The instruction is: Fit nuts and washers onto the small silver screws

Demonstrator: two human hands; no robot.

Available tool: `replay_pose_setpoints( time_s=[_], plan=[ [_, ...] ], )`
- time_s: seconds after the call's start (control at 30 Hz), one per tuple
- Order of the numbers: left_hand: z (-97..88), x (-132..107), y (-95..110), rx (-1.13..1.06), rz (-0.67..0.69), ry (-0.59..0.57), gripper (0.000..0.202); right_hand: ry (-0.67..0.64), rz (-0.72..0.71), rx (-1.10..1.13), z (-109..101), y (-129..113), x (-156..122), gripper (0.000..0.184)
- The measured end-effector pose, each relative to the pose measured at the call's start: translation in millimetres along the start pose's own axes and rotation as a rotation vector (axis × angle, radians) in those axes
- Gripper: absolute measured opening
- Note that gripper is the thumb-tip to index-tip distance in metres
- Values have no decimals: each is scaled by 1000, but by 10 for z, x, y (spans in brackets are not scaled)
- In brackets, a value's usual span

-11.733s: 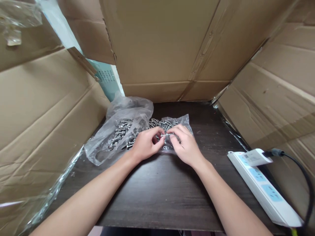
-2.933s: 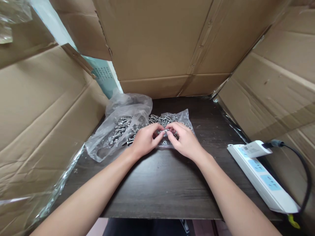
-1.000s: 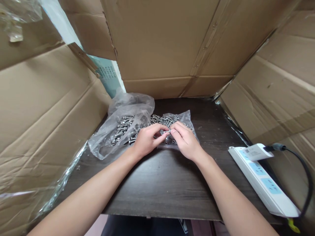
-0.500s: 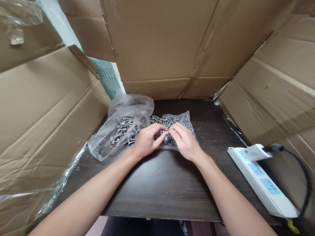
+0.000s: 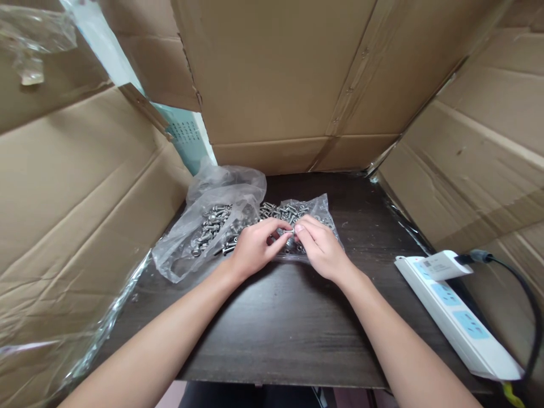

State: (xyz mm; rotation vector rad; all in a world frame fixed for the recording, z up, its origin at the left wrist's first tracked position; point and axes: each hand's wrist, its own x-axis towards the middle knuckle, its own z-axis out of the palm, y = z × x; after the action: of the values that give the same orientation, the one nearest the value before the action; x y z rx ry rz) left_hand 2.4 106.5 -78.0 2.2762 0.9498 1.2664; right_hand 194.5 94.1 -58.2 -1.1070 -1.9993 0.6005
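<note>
Both bare hands meet over the middle of the dark brown wood-grain tabletop (image 5: 272,334), farther from its near edge than the wrists. The left hand (image 5: 254,245) has thumb and forefinger pinched on a small silvery metal bolt (image 5: 290,231), which lies roughly level between the two hands; the right hand (image 5: 322,247) has thumb and forefinger closed together at the bolt's other end. I cannot tell what else, if anything, the right fingertips cover. Below and beyond the fingers, a flat clear plastic bag (image 5: 321,205) lies on the tabletop with loose silvery hardware on it, small rings among the pieces. To its left, towards the tabletop's far left corner, a larger crumpled translucent plastic bag (image 5: 168,262) lies with many silvery metal bolts (image 5: 217,218). Along the tabletop's right edge, reaching towards the near right corner, I note a long white power strip (image 5: 461,320) with pale blue socket panels; a white plug-in adapter (image 5: 444,265) sits at its far end, joined to a black cable (image 5: 525,286).
</note>
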Motion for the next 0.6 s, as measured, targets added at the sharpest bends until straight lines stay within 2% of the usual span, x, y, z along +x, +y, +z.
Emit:
replay_pose_setpoints(
  time_s=[0.23, 0.6],
  plan=[
    [12, -9, 8, 6, -4, -2, 10, 19, 0, -21, -27, -13, -4, 15],
    [6, -1, -11, 15, 7, -6, 9, 2, 25, 1, 12, 21, 9, 33]
  ],
)
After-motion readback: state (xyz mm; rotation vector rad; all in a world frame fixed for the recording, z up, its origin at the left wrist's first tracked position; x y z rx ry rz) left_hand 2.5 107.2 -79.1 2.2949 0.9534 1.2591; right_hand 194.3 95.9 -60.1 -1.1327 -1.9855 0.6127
